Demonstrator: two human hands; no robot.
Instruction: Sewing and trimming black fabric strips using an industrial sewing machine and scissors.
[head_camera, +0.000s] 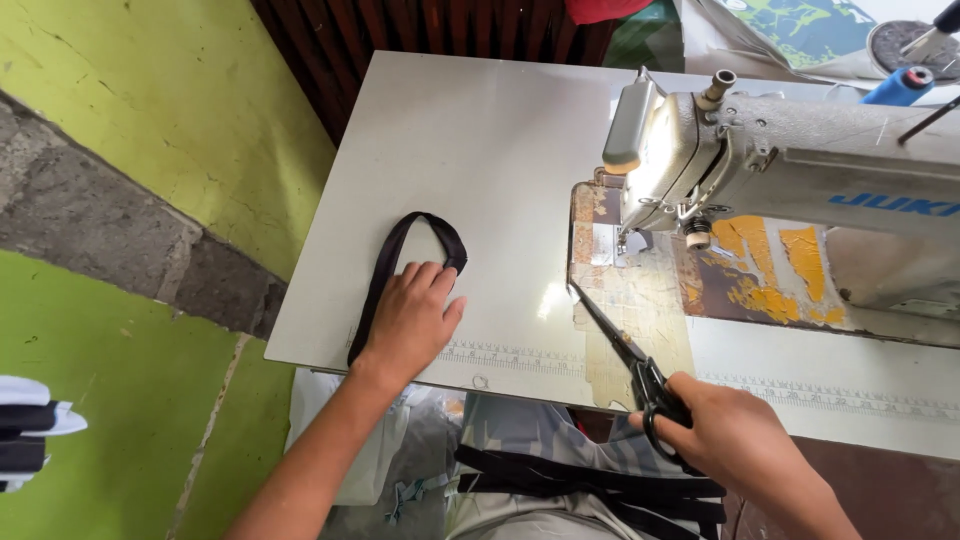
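My left hand (413, 318) lies flat on a folded black strap (385, 262) that loops across the left part of the white sewing table (480, 150). My right hand (735, 437) grips the handles of black scissors (622, 348), whose closed blades point up and left toward the needle area of the pale grey sewing machine (780, 165). More black straps (590, 485) lie across my lap below the table edge.
A worn, yellow-stained plate (760, 280) sits under the machine arm. A ruler scale (520, 355) runs along the table's front edge. A blue thread spool (900, 85) stands at the top right. Green wall and floor (130, 330) lie to the left.
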